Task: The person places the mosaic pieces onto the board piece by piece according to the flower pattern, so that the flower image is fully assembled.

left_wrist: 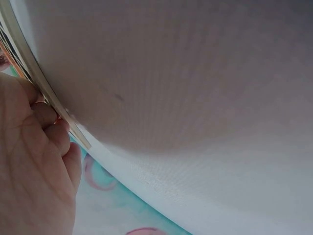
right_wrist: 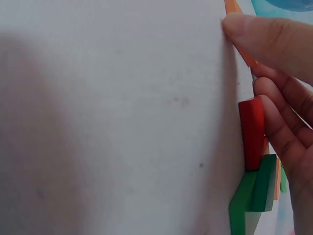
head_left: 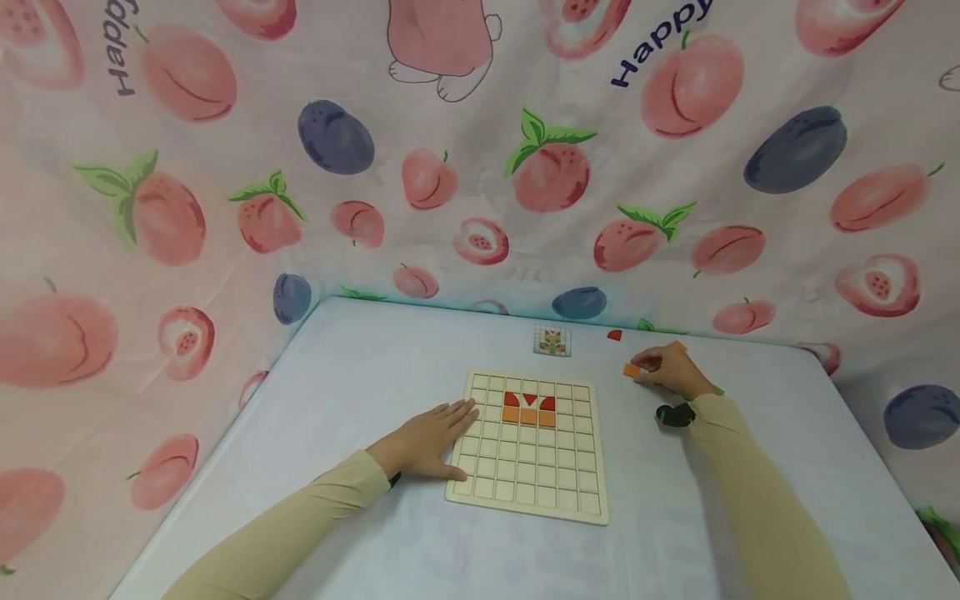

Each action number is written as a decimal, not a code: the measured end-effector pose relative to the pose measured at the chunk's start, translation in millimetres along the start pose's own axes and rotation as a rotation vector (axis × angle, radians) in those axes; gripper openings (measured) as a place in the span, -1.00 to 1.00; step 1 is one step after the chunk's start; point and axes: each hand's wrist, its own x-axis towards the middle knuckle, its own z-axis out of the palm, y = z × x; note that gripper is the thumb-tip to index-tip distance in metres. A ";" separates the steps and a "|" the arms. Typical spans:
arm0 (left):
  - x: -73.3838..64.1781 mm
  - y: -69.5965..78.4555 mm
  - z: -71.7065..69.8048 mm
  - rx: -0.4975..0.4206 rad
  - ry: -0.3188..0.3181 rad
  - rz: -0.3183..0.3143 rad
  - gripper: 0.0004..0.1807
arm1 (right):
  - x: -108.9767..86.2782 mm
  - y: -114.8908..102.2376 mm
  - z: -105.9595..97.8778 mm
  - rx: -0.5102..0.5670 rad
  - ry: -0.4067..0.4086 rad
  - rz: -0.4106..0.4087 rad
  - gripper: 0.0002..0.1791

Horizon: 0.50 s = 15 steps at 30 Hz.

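- Head view has it all laid out: the left hand (head_left: 427, 437) lies spread, fingers extended and thumb held apart, touching the left edge of a square, pale wooden grid board (head_left: 537, 475).
- Right hand (head_left: 672, 371) now, beyond the board's right edge, near the white table's (head_left: 360, 358) far edge: thumb and fingers pinch a flat orange square tile (head_left: 632, 370).
- On the board, toward its far edge, a row of three orange square tiles (head_left: 528, 416) sits beneath three red tiles (head_left: 529, 400), a triangle between two curved pieces.
- Only the head view gives us the small printed pattern card (head_left: 552, 341), past the board's far edge, and a red quarter-round tile (head_left: 615, 335) to its right.
- Right wrist view reveals thick green blocks (right_wrist: 264, 183) and a red block (right_wrist: 252, 134) beside the fingers, largely hidden from above.
- Left wrist view catches the palm side, fingers against the board's thin edge.
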 end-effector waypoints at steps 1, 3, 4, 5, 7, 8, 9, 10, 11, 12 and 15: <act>0.0 0.2 0.0 -0.001 -0.001 0.002 0.12 | -0.6 0.5 0.1 -0.009 0.003 -0.003 -0.59; 0.1 0.2 0.2 0.003 0.001 0.005 0.12 | -1.4 1.3 0.0 -0.017 0.001 -0.012 -0.61; 0.2 0.0 0.4 0.006 0.000 0.005 0.12 | -1.1 1.7 0.1 -0.023 0.002 -0.015 -0.62; 0.4 -0.1 0.5 0.009 -0.001 0.005 0.12 | -0.9 2.0 0.0 -0.031 0.000 -0.022 -0.62; 0.6 -0.5 0.9 0.012 -0.002 0.004 0.12 | 0.0 1.6 0.0 -0.052 -0.001 -0.024 -0.64; 0.7 -0.7 1.1 0.018 -0.004 0.003 0.12 | 0.5 0.9 0.0 -0.059 -0.004 -0.022 -0.65; 0.8 -0.7 1.2 0.020 -0.006 0.001 0.12 | 0.8 0.1 -0.1 -0.067 -0.006 -0.020 -0.65; 0.9 -0.8 1.3 0.025 -0.009 -0.001 0.12 | 1.1 -1.1 -0.1 -0.075 -0.005 -0.017 -0.66; 0.9 -0.5 1.2 0.025 -0.007 0.000 0.12 | 1.4 -2.2 -0.1 -0.083 -0.007 -0.014 -0.66; 0.9 -0.4 1.0 0.027 -0.008 -0.001 0.12 | 1.6 -3.6 0.0 -0.087 -0.008 -0.009 -0.67; 0.9 0.2 0.4 0.027 -0.007 -0.001 0.12 | 1.2 -7.0 0.0 -0.090 -0.014 -0.005 -0.67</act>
